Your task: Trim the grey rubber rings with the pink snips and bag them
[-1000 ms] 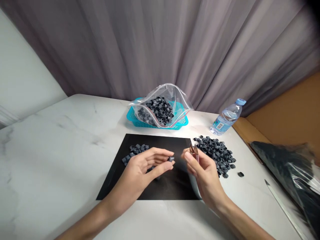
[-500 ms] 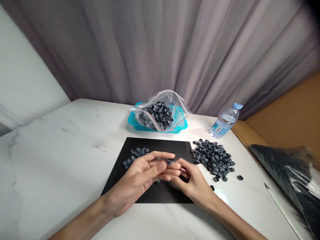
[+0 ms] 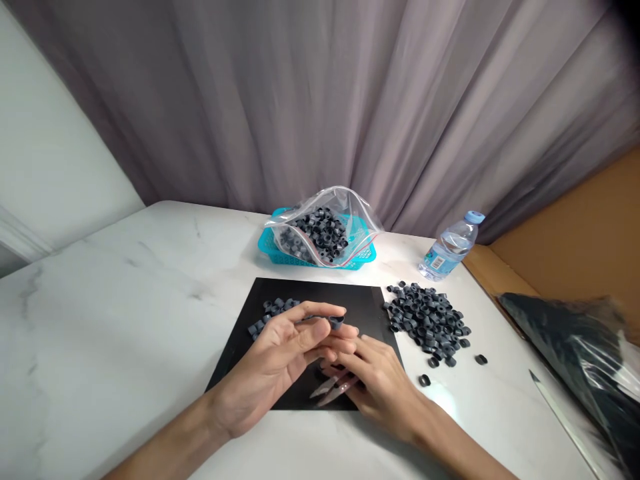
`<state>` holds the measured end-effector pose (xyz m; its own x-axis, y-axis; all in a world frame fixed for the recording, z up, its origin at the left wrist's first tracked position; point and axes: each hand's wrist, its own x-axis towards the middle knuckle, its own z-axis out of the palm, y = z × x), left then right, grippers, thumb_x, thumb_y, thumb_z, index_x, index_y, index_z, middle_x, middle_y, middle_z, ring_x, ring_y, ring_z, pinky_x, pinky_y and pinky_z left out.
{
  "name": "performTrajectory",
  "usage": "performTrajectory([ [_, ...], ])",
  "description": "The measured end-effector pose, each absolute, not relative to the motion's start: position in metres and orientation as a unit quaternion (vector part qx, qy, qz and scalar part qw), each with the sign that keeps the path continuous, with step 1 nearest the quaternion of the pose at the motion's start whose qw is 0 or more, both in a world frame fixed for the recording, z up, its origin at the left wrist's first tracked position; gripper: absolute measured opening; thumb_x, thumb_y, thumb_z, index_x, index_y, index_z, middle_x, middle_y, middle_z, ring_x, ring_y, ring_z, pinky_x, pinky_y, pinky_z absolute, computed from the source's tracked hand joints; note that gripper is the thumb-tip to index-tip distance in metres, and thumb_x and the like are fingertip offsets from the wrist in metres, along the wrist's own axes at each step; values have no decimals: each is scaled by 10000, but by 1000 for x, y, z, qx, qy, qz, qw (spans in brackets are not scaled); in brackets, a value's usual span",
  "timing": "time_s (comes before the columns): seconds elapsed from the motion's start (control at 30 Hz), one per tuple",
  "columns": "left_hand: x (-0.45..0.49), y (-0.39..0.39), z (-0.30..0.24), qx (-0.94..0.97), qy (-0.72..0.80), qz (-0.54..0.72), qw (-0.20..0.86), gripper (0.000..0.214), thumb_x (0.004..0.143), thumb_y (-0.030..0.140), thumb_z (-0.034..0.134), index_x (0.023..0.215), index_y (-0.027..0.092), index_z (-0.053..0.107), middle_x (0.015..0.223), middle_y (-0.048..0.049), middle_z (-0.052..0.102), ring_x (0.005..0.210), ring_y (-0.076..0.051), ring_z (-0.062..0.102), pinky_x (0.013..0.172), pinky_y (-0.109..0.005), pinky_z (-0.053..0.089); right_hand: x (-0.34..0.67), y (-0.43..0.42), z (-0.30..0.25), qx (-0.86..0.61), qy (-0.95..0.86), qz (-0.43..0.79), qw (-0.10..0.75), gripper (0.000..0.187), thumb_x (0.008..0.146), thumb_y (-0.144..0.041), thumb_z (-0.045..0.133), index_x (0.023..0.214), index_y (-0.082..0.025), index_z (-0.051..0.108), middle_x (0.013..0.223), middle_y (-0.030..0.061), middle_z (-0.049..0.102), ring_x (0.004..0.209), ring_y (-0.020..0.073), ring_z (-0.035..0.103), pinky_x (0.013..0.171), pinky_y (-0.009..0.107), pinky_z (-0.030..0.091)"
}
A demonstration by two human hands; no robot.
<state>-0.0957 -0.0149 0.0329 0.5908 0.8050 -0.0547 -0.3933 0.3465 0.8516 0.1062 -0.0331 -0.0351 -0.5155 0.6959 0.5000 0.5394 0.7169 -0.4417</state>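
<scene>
My left hand (image 3: pixel 280 357) is raised over the black mat (image 3: pixel 320 290), holding a small dark grey plastic cap (image 3: pixel 337 323) at its fingertips. The cap's open side faces up. Close beside it, the fingers of my right hand (image 3: pixel 383 377) are curled around pinkish tweezers (image 3: pixel 333 390), whose two apart tips point down and left. Parts of the tweezers are hidden by my fingers. Behind my left hand, a small group of grey caps (image 3: pixel 277 307) lies on the mat, partly covered by that hand.
Right of the mat is a large pile of caps (image 3: pixel 425 317), with a few strays. A turquoise basket (image 3: pixel 367 252) at the back holds an open zip bag (image 3: pixel 340 197) of caps. A water bottle (image 3: pixel 450 247), a thin pale strip (image 3: pixel 560 417) and a cardboard box (image 3: pixel 570 220) stand or lie right.
My right hand has turned and moved slightly down, so the tweezers' tips now point down and left, away from the cap. My left hand still holds the cap, nearly unmoved.
</scene>
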Motion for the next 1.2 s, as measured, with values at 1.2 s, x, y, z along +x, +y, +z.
performTrajectory([
  [1.2, -96, -11, 34, 786, 300, 386, 377, 238, 920, 218, 714, 1136, 298, 771, 991, -18, 723, 844, -148, 687, 793, -231, 551, 95, -54, 9, -426, -390, 641, 506, 431, 878, -558, 714, 732, -175, 580, 645, -61, 307, 585, 100, 174, 556, 298, 138],
])
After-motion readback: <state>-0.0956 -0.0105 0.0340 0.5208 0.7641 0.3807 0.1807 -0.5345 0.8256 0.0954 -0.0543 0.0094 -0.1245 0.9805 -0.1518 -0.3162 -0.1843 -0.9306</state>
